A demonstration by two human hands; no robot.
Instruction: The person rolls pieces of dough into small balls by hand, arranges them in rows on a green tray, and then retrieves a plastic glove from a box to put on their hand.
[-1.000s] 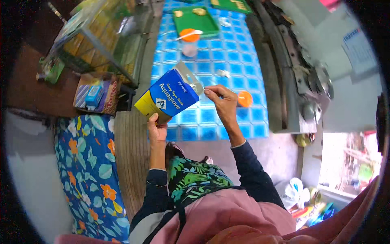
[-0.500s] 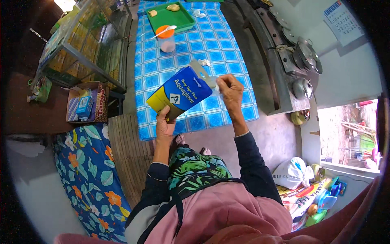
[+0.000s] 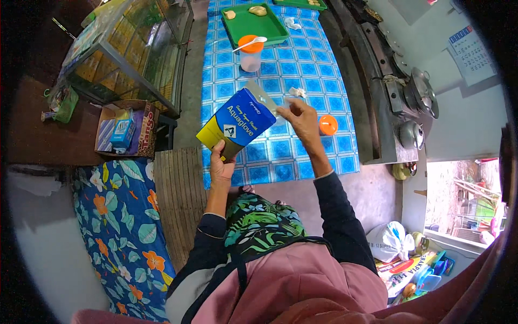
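Note:
My left hand (image 3: 220, 166) grips a blue and yellow glove box (image 3: 236, 127) by its lower end, thumb on the front face. The box is tilted over the near part of the table, its upper right end open. At that opening my right hand (image 3: 303, 121) is closed in a pinch on a thin clear plastic glove (image 3: 280, 115), whose shape is mostly hidden. Just right of my right hand an orange lid (image 3: 328, 125) lies on the table. Beyond the box stands a clear jar (image 3: 250, 62) with an orange rim, a white spoon (image 3: 249, 44) across its top.
The table (image 3: 275, 174) has a blue checked cover. On it are a green tray (image 3: 276, 33) with dough pieces and crumpled white tissues (image 3: 297, 92). A glass cabinet (image 3: 135, 65) and a carton (image 3: 148, 129) are at left. Pots (image 3: 411, 135) and a stove counter line the right.
The view has shifted, so the table sits farther right and lower. The orange lid now shows beside my right hand. That hand still pinches the clear plastic at the box opening.

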